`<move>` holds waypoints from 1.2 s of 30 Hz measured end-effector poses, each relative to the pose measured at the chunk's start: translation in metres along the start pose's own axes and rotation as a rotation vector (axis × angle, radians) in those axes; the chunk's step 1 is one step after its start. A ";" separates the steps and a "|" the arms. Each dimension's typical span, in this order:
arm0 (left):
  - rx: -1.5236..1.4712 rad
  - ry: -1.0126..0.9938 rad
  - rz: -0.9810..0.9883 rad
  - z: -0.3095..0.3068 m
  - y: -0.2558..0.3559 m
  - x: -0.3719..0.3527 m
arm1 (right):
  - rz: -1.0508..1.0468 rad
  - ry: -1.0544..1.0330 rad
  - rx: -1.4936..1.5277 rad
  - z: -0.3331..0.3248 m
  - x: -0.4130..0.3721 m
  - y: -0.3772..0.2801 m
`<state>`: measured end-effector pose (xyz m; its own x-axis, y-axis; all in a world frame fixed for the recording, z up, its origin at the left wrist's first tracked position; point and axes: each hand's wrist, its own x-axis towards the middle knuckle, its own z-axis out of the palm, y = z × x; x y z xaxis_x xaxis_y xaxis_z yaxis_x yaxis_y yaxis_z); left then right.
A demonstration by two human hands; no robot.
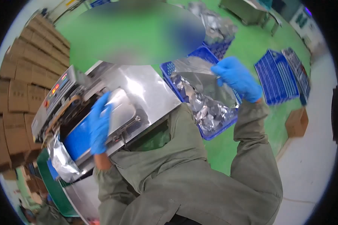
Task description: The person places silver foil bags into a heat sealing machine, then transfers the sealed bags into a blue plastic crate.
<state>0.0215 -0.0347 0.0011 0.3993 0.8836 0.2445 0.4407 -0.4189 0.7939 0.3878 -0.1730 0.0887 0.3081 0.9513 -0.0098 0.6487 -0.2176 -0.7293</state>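
A factory packing room, by the look of it: a long metal sealing machine (50, 99) with glowing red digits and a flat blue conveyor belt (78, 138), brown cardboard cartons (18, 93) stacked high in rows, an open-sided blue plastic crate (219, 131) full of shiny silver foil pouches (208, 112), and a smooth bright-green floor (220, 157).

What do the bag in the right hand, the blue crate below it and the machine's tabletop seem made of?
Bag: probably metallised film, smooth grey with soft sheen. Crate: likely moulded plastic, evenly blue with perforated-looking walls. Tabletop: metal, perhaps stainless steel, judging by its bright reflections.
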 end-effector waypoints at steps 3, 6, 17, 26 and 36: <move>-0.160 -0.104 0.180 0.036 0.027 0.019 | -0.104 0.058 0.084 -0.025 -0.012 -0.100; -0.431 0.105 0.349 0.028 0.054 0.036 | -0.204 0.079 0.191 -0.020 0.001 -0.144; -0.072 0.900 0.172 -0.045 -0.030 0.003 | -0.656 -0.225 0.348 0.165 0.086 -0.124; -0.397 0.718 0.241 -0.067 -0.007 0.007 | -0.628 -0.081 0.611 0.214 0.100 -0.113; -1.284 0.372 -0.227 -0.051 -0.091 0.028 | -0.509 -0.024 0.495 0.249 0.131 -0.083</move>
<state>-0.0483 0.0386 -0.0357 0.0892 0.9959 0.0121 -0.6688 0.0509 0.7417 0.2009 0.0241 -0.0219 0.0315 0.9145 0.4034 0.3141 0.3741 -0.8726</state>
